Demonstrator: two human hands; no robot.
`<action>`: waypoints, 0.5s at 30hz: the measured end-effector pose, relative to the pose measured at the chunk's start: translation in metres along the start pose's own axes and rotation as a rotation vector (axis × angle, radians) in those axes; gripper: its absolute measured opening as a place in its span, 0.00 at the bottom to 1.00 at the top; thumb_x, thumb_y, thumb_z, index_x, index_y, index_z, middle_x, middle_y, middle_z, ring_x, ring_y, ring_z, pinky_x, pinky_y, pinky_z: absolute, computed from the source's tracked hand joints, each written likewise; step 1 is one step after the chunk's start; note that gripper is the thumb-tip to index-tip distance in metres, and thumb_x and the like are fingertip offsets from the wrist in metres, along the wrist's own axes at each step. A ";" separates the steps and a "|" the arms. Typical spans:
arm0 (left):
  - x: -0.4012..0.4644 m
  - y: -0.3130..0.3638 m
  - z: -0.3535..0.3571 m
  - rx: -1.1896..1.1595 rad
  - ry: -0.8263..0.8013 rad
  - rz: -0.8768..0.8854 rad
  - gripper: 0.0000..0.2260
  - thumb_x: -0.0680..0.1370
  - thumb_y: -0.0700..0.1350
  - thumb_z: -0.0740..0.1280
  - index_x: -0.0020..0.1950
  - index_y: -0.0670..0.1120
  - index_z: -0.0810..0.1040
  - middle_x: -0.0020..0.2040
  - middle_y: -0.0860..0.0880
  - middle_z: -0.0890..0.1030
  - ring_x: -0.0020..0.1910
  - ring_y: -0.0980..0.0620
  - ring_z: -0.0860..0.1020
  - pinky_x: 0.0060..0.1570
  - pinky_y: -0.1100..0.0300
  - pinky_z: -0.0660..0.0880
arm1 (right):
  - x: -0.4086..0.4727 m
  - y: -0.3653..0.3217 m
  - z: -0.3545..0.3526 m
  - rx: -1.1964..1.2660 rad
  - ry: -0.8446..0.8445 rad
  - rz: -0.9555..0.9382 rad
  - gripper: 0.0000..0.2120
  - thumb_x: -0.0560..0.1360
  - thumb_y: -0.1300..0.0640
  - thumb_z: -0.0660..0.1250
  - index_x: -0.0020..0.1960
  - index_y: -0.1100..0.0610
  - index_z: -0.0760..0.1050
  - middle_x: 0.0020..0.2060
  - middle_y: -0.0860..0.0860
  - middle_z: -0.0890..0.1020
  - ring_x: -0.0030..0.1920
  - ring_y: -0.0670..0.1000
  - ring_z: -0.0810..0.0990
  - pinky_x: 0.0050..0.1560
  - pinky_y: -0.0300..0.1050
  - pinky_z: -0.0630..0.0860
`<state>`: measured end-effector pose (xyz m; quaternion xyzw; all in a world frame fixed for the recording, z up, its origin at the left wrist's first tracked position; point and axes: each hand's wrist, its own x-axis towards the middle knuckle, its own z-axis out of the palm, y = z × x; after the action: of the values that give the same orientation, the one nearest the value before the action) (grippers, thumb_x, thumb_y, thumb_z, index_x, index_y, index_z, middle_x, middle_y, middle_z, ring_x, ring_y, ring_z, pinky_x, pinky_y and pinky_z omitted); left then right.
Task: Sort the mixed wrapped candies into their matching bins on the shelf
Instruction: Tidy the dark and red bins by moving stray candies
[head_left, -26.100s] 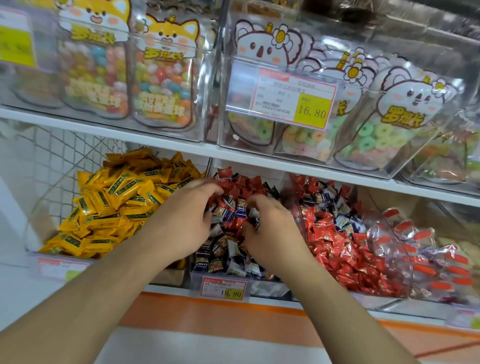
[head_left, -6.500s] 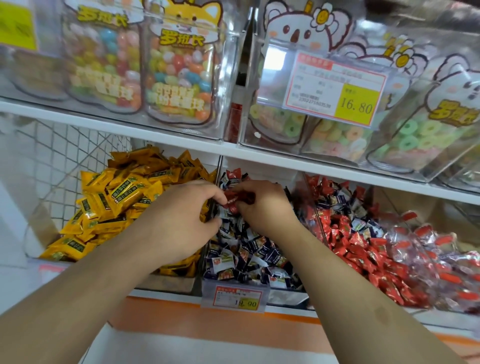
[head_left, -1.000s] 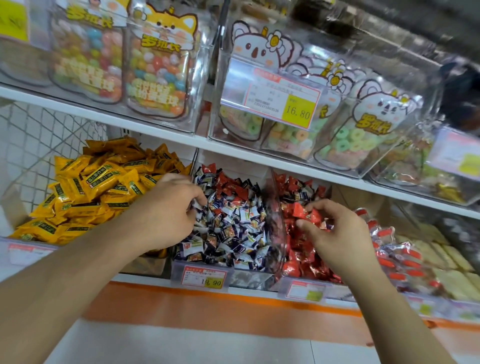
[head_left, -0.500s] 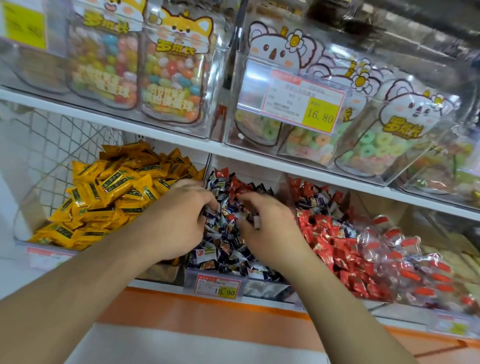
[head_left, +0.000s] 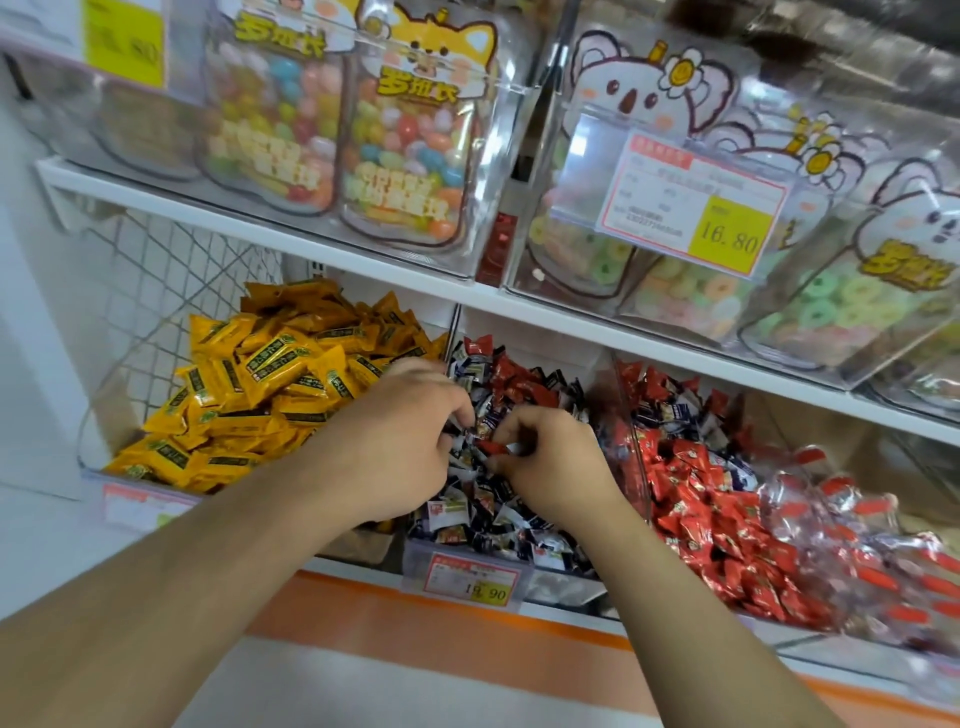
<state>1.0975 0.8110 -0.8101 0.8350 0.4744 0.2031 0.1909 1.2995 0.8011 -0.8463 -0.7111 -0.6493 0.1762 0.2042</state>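
Head view shows three lower-shelf bins: the left bin (head_left: 104, 415) is heaped with yellow candies (head_left: 260, 384), the middle bin (head_left: 415, 558) holds dark blue-and-white candies (head_left: 493, 514) with red ones mixed in at the back, and the right bin (head_left: 631, 467) holds red candies (head_left: 727, 540). Both hands are in the middle bin. The left hand (head_left: 400, 441) has curled fingers pinching a wrapper; the right hand (head_left: 550, 462) pinches a red candy (head_left: 491, 446) between thumb and curled fingers.
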 end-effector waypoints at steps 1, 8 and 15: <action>0.000 0.000 0.000 -0.002 0.000 -0.004 0.14 0.82 0.41 0.65 0.64 0.56 0.78 0.70 0.60 0.73 0.78 0.60 0.55 0.74 0.62 0.57 | -0.003 -0.001 -0.002 0.004 0.000 -0.010 0.10 0.71 0.57 0.80 0.44 0.48 0.80 0.39 0.43 0.81 0.42 0.46 0.79 0.41 0.41 0.76; 0.000 0.000 0.001 0.008 -0.006 -0.016 0.14 0.82 0.40 0.65 0.64 0.55 0.78 0.72 0.57 0.73 0.79 0.59 0.54 0.75 0.58 0.59 | -0.033 -0.010 -0.031 0.105 0.014 -0.066 0.10 0.74 0.59 0.78 0.47 0.46 0.81 0.40 0.45 0.82 0.41 0.41 0.79 0.37 0.29 0.72; -0.002 0.002 0.001 0.012 -0.022 -0.024 0.16 0.81 0.40 0.66 0.62 0.58 0.78 0.75 0.53 0.70 0.80 0.57 0.55 0.77 0.54 0.61 | -0.073 0.003 -0.075 0.203 0.133 -0.048 0.08 0.75 0.54 0.77 0.47 0.43 0.81 0.41 0.43 0.82 0.42 0.42 0.80 0.38 0.31 0.75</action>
<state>1.0984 0.8080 -0.8104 0.8327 0.4833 0.1885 0.1935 1.3343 0.7239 -0.7846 -0.6812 -0.6298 0.1886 0.3220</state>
